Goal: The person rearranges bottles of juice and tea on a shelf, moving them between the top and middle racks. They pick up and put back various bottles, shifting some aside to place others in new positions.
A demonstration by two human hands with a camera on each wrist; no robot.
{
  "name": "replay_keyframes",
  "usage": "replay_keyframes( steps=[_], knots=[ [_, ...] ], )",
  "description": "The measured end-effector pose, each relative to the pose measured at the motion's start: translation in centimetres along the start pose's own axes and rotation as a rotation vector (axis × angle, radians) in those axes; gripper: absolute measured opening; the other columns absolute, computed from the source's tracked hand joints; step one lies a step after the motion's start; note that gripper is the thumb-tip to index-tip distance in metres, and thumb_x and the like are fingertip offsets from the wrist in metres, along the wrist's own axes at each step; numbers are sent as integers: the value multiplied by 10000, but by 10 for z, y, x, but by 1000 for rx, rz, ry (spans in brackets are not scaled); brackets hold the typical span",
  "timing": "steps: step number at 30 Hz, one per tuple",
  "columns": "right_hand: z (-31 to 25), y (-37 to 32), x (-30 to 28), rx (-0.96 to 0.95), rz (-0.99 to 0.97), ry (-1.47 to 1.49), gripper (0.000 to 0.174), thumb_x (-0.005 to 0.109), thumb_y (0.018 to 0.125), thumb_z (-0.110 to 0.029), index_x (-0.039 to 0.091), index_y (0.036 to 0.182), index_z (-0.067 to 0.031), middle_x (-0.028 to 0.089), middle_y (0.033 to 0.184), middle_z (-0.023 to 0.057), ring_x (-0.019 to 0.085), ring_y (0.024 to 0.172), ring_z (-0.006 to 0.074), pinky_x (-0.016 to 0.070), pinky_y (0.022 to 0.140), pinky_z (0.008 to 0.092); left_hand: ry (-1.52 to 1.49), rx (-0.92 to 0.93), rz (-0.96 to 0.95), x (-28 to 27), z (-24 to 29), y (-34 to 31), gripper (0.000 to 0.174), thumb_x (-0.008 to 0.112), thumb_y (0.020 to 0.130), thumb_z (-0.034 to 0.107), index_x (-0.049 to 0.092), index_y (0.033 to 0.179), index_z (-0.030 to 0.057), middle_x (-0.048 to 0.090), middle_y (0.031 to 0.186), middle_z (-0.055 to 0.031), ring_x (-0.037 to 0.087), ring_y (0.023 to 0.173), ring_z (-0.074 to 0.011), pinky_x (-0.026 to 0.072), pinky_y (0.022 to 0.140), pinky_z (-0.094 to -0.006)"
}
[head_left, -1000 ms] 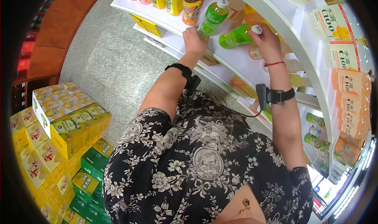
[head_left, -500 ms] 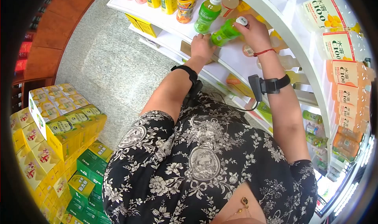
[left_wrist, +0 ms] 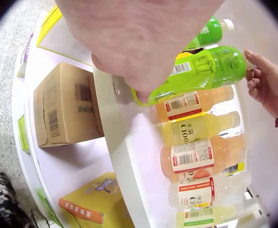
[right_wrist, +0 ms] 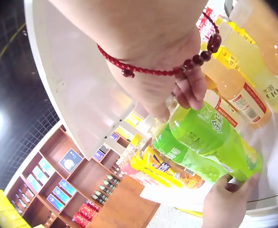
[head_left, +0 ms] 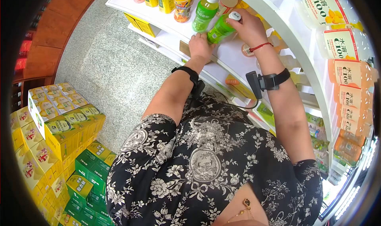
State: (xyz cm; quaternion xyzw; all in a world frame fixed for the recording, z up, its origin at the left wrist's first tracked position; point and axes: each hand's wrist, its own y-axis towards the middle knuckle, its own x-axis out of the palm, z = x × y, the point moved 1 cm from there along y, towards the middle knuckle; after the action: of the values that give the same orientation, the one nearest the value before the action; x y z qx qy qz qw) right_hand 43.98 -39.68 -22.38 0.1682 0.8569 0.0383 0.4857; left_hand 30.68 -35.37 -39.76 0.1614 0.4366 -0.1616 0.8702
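A green drink bottle with a white cap leans at a slant over the white shelf. My right hand pinches it by the cap, as the right wrist view shows from behind the bottle. At the lower end, my left hand holds the base between thumb and fingers; a fingertip shows at the bottom edge in the left wrist view. Right beside it a second green bottle stands upright on the shelf, next to an orange-brown drink bottle.
C100 bottles line the shelf beside my hands, with more C100 bottles on the curved shelf at the right. A cardboard box sits on the lower shelf. Stacked yellow cartons and green cartons stand on the floor at the left.
Both hands keep close to the slanted green bottle; my left hand has come from beside the upright bottle to the slanted one's base. The slanted bottle has shifted left, toward the upright one.
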Motion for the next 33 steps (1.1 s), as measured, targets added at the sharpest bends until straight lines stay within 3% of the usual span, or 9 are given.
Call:
replay_keyframes(
  steps=[3,8,14,21,29,33],
  knots=[
    [7,5,5,-2,-1,-53,383,683,820,-363,639,1077,-82,687,867,133,669,805,281,518,718,359,8,-31,-27,2,0,2,603,785,675,306,589,1201,87,619,1043,-130,568,978,-318,469,875,-396],
    [13,8,9,-79,63,-95,402,695,821,-337,629,1131,-90,685,882,122,663,796,253,514,718,341,21,-42,-28,1,2,2,593,789,675,304,591,1192,88,621,1032,-128,569,974,-316,472,865,-399],
    [8,4,3,1,-7,-4,455,696,824,-337,599,1197,-95,673,860,97,646,767,223,510,706,328,10,-49,-24,2,1,3,597,790,679,312,586,1194,90,617,1029,-132,570,982,-317,472,868,-401],
    [4,2,-4,-2,-19,-24,412,693,824,-346,620,1127,-75,674,867,101,647,778,219,508,703,324,10,-33,-46,3,-1,2,581,783,693,326,584,1171,62,599,1063,-133,550,1009,-312,458,880,-401],
    [-6,11,-7,154,-92,-164,568,643,780,-565,648,1009,-46,685,835,125,664,768,270,513,705,371,-17,30,-71,1,-7,1,657,776,701,369,553,1247,80,604,1052,-167,566,1003,-337,464,888,-414],
    [-8,14,-6,143,-89,-218,605,634,765,-604,645,978,-39,681,825,134,662,769,285,512,701,381,-29,30,-107,-2,-8,3,668,771,710,368,539,1260,68,603,1053,-180,568,1006,-342,463,890,-417]
  ],
)
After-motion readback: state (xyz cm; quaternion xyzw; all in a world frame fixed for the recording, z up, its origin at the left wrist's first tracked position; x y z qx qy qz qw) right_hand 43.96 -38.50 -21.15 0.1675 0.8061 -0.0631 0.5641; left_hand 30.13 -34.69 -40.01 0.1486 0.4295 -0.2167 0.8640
